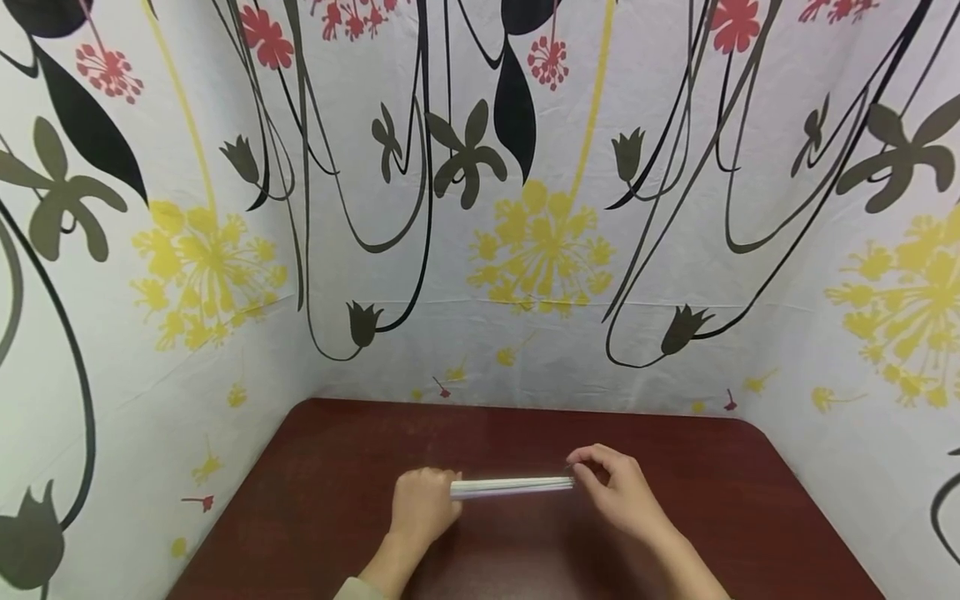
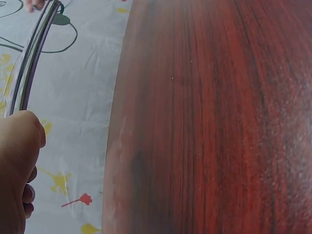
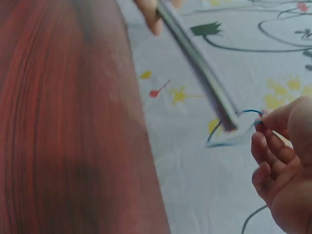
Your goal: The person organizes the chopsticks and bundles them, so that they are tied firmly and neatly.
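My left hand (image 1: 424,502) grips one end of a slim bundle of long, thin sticks (image 1: 513,487), pale with greenish and purple edges. The bundle points right, roughly level above the brown table. At its free end my right hand (image 1: 621,493) pinches a thin dark-blue loop (image 3: 251,111) like a rubber band between thumb and fingertips. In the right wrist view the loop is stretched out around the bundle's tip, while the other fingers of that hand curl loosely. From the left wrist view, the left fist (image 2: 17,161) wraps the bundle's lower end and hides it.
A reddish-brown wooden table (image 1: 495,558) with rounded far corners lies beneath both hands. White cloth (image 1: 457,358) printed with flowers and stems hangs behind it and along both sides.
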Demonstrator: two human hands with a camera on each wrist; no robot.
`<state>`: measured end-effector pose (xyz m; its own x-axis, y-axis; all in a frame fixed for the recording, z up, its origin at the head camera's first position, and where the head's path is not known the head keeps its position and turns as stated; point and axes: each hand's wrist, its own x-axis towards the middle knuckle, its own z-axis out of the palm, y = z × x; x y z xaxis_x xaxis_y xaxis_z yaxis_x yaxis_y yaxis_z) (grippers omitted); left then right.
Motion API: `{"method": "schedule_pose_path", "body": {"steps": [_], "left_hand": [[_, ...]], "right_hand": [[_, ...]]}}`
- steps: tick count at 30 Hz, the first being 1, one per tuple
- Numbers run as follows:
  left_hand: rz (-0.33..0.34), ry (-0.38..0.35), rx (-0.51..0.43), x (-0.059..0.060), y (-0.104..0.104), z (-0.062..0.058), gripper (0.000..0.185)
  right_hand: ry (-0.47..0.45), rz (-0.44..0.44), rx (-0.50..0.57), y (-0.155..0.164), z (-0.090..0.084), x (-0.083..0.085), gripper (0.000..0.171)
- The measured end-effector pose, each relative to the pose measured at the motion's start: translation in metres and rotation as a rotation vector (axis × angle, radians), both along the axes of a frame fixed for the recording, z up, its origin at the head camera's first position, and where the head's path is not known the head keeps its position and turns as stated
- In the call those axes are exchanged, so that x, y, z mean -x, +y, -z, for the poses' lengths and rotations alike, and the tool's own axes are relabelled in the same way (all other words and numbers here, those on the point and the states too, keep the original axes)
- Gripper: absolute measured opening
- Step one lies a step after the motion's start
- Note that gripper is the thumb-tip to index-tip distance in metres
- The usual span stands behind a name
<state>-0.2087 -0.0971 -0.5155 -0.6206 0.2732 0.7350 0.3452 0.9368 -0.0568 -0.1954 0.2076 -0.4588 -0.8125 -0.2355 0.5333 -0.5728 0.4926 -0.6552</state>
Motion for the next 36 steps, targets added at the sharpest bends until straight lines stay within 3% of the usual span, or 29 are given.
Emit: {"method": "schedule_pose_path", "body": {"steps": [7, 13, 18, 20, 22, 24, 28, 29, 30, 32, 36], "left_hand": [[-0.037, -0.036, -0.031, 0.004, -0.004, -0.001, 0.04], [-0.084, -0.037, -0.064, 0.009, -0.009, -0.005, 0.044], [-0.092, -0.006, -0.093, 0.01, -0.011, -0.013, 0.044], [-0.086, -0.001, -0.096, 0.009, -0.012, -0.015, 0.041], [-0.083, -0.005, -0.096, 0.009, -0.012, -0.017, 0.038], [-0.079, -0.016, -0.096, 0.008, -0.011, -0.018, 0.037], [-0.079, -0.041, -0.096, 0.009, -0.01, -0.021, 0.043], [-0.077, -0.04, -0.098, 0.009, -0.01, -0.022, 0.045], [-0.078, -0.037, -0.099, 0.009, -0.01, -0.024, 0.047], [-0.079, -0.018, -0.104, 0.009, -0.009, -0.027, 0.048], [-0.085, 0.019, -0.103, 0.008, -0.007, -0.033, 0.044]], "right_hand": [[-0.016, -0.175, 0.013, -0.009, -0.006, -0.009, 0.018], [-0.06, -0.303, 0.041, -0.015, 0.001, -0.014, 0.029], [-0.198, -0.316, 0.124, -0.022, 0.012, -0.02, 0.019], [-0.281, -0.357, 0.21, -0.024, 0.015, -0.023, 0.013], [-0.302, -0.405, 0.293, -0.027, 0.018, -0.027, 0.013], [-0.216, -0.427, 0.334, -0.031, 0.02, -0.029, 0.017], [0.152, -0.367, 0.271, -0.041, 0.019, -0.033, 0.031], [0.203, -0.347, 0.263, -0.043, 0.019, -0.035, 0.033], [0.191, -0.346, 0.277, -0.045, 0.019, -0.036, 0.033], [0.036, -0.337, 0.33, -0.047, 0.02, -0.038, 0.027], [-0.438, -0.237, 0.489, -0.049, 0.023, -0.041, 0.024]]}}
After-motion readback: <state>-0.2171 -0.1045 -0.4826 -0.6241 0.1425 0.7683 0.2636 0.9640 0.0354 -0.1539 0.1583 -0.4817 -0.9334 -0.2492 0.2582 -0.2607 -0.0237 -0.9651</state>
